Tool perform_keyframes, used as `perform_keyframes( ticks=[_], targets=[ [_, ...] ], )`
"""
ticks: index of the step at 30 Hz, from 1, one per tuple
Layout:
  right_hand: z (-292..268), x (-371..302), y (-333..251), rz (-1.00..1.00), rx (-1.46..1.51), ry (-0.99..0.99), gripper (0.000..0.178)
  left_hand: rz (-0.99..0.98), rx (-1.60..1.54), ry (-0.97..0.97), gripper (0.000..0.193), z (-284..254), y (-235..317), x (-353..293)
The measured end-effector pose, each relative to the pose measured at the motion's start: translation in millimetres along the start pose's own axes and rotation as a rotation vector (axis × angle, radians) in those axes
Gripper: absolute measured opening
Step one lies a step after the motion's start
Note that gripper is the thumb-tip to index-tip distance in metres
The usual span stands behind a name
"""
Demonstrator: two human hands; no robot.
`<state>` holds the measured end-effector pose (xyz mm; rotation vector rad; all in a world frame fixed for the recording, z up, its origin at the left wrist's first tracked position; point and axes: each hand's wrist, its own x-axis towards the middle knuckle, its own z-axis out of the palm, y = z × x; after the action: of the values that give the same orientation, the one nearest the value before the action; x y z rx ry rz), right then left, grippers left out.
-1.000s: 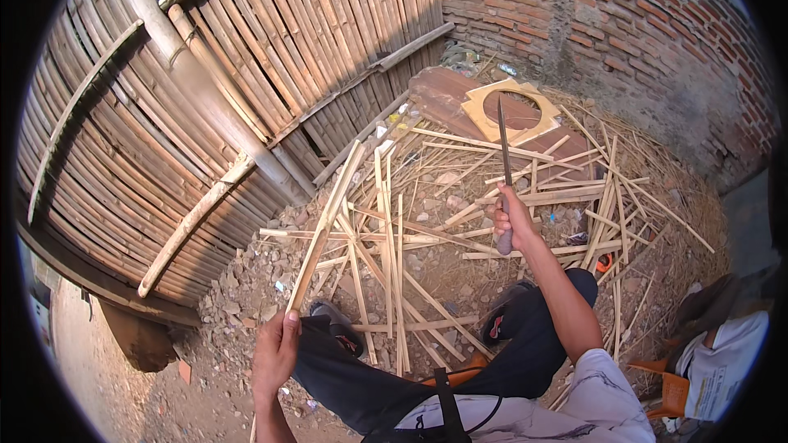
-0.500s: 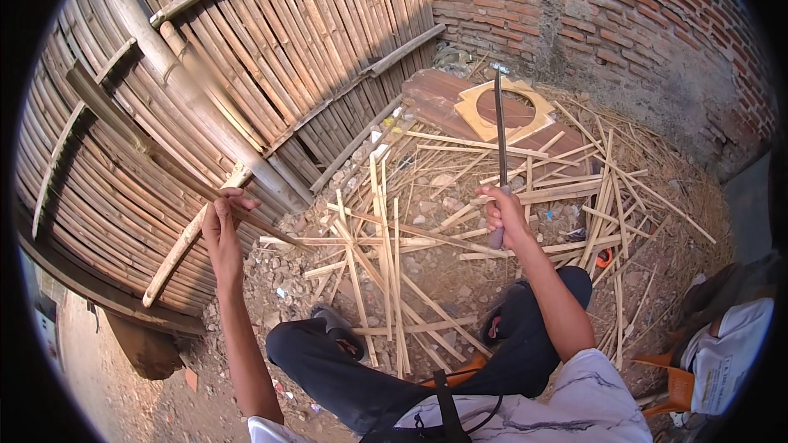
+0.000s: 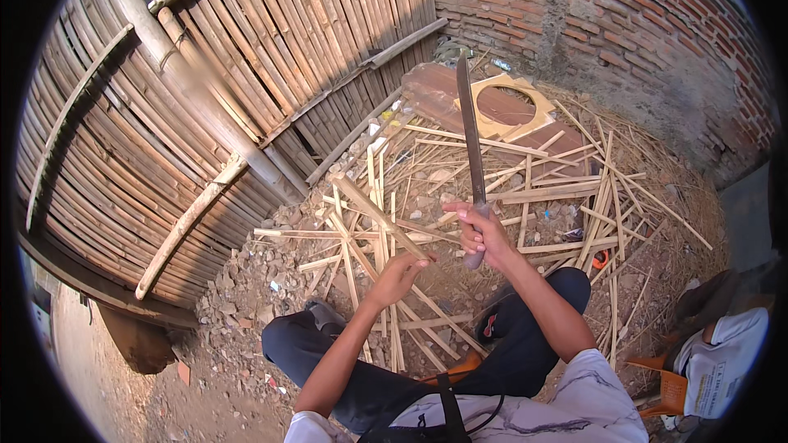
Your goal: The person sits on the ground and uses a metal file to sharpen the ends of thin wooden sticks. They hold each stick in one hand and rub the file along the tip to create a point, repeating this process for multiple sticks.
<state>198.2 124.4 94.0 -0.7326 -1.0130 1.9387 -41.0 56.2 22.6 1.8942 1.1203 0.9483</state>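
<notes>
Machete (image 3: 474, 143) upright in the right hand (image 3: 488, 239), blade pointing away; fingers curled round its handle, at least one digit reaching out leftward. Left hand (image 3: 398, 279), just beside, pinches the near end of a bamboo strip (image 3: 365, 205) between fingers and thumb; strip slants up and left, above loose split strips (image 3: 558, 193) strewn over rubble. Beyond: yellowish board with round hole (image 3: 513, 133), lying on brown panel (image 3: 427, 90) near brick wall (image 3: 640, 41).
</notes>
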Motion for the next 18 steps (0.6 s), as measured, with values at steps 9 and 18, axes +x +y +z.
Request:
perform_keyframes(
  ticks=[9,18],
  targets=[
    [38,-10,11,0.006,-0.081,-0.114,0.035,0.010,0.096,0.032,0.021,23,2,3],
    [65,-1,13,-0.055,-0.263,-0.015,0.025,0.070,0.128,-0.008,0.039,8,0,1]
  ],
)
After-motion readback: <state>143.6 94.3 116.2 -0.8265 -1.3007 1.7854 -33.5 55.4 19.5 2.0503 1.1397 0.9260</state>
